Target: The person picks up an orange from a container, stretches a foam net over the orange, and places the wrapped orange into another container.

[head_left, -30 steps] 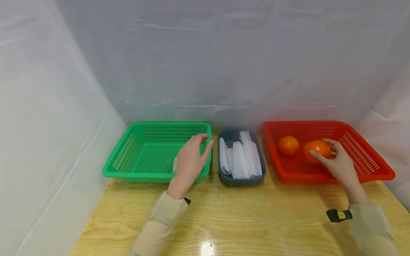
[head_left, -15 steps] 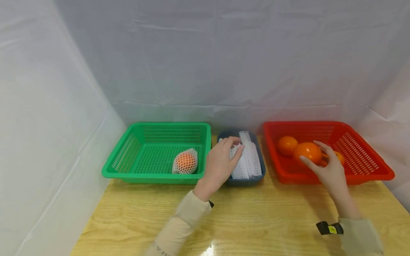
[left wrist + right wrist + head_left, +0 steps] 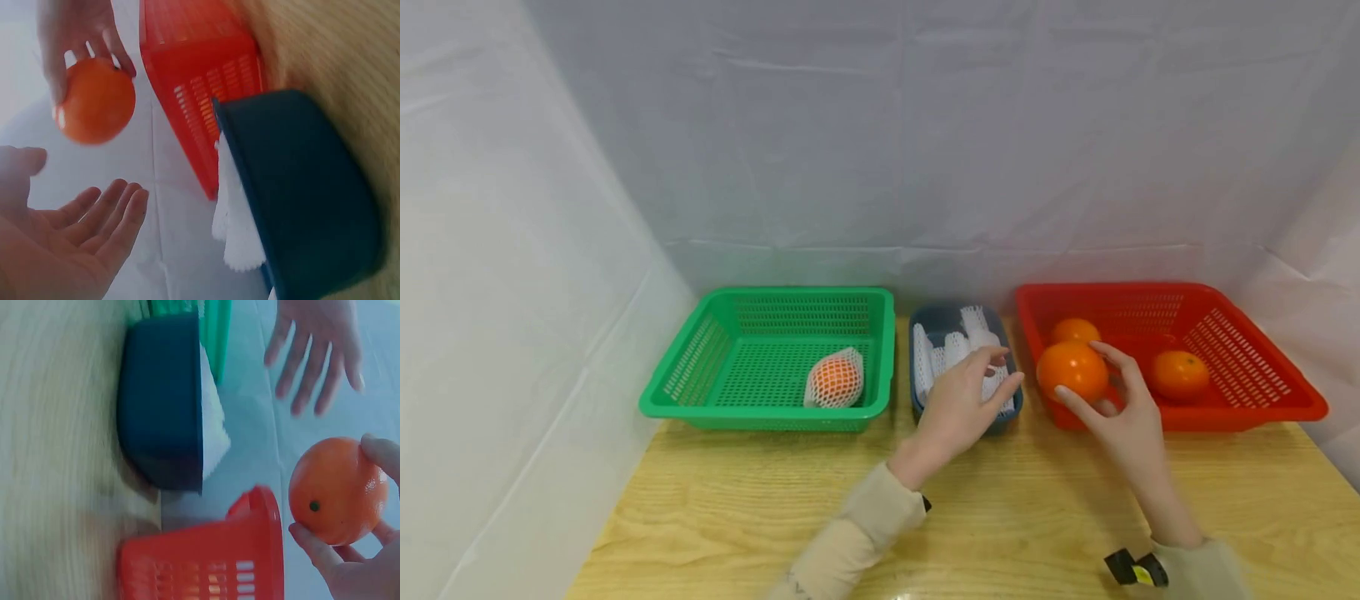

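My right hand (image 3: 1123,425) grips an orange (image 3: 1072,372) between thumb and fingers, over the near left rim of the red basket (image 3: 1247,421). In the right wrist view the small green stem spot of the orange (image 3: 337,490) shows. My left hand (image 3: 962,404) holds nothing; its thumb and fingers are spread apart, over the dark blue bin (image 3: 925,317) of white foam net sleeves (image 3: 922,362). In the left wrist view the left hand's palm (image 3: 75,244) faces the orange (image 3: 99,101), with a gap between them. Two more oranges (image 3: 1180,375) lie in the red basket.
On the left stands a green basket (image 3: 658,408) with an orange in a white net sleeve (image 3: 835,379). The blue bin sits between the two baskets on a wooden table (image 3: 715,508). White sheeting (image 3: 880,150) hangs behind and at both sides.
My right hand has lifted the orange and carried it left to the red basket's near rim. My left hand has moved right, from the green basket to above the blue bin.
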`<state>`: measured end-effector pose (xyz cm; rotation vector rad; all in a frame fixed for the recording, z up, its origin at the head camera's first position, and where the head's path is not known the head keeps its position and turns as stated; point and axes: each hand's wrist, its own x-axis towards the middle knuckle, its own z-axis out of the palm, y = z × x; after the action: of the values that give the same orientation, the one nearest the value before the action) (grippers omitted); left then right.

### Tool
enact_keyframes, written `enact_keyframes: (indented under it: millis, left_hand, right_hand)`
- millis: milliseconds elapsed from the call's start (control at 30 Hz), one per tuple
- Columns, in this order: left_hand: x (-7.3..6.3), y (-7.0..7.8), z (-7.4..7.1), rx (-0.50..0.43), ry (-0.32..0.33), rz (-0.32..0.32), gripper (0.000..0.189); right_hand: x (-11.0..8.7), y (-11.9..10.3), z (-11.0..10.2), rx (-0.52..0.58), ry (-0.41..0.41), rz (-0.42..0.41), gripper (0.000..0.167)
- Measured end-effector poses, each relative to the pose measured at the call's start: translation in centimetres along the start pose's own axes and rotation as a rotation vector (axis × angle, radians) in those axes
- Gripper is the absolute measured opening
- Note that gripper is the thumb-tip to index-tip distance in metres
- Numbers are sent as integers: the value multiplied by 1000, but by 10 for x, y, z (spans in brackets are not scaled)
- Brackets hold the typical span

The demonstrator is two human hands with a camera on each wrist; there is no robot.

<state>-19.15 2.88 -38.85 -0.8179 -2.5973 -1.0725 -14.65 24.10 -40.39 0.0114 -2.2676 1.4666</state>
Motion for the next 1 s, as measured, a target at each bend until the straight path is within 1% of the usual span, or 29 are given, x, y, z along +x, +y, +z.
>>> enact_keyframes:
  millis: [100, 167, 267, 400, 500, 600, 767, 867, 1000]
  left_hand:
    - [1, 1, 5, -113, -80, -43, 60]
    - [1, 2, 9, -183, -122, -71, 66]
    - [-1, 4, 13, -209, -150, -92, 74]
    - [-4, 7, 15, -179, -144, -97, 82]
    - [-5, 7, 15, -158, -134, -90, 87]
    - [-6, 7, 12, -164, -129, -77, 87]
    - [-7, 3, 8, -238, -122, -80, 82]
    - [-8, -1, 6, -292, -116, -89, 81]
    - [-9, -4, 3, -327, -106, -95, 80]
  right_hand:
    - [-4, -3, 10, 45, -21, -60, 73]
    - [-7, -4, 16, 75, -37, -96, 74]
    - [-10, -5, 24, 88, -54, -140, 74]
    - [-13, -4, 32, 129, -60, -167, 73]
    - [-14, -3, 37, 163, -50, -166, 76]
    - [-16, -2, 39, 139, -46, -163, 78]
    - [-18, -2, 41, 54, -73, -196, 83]
    - [-18, -2, 42, 57, -89, -234, 84]
    - [-17, -1, 43, 82, -126, -270, 85]
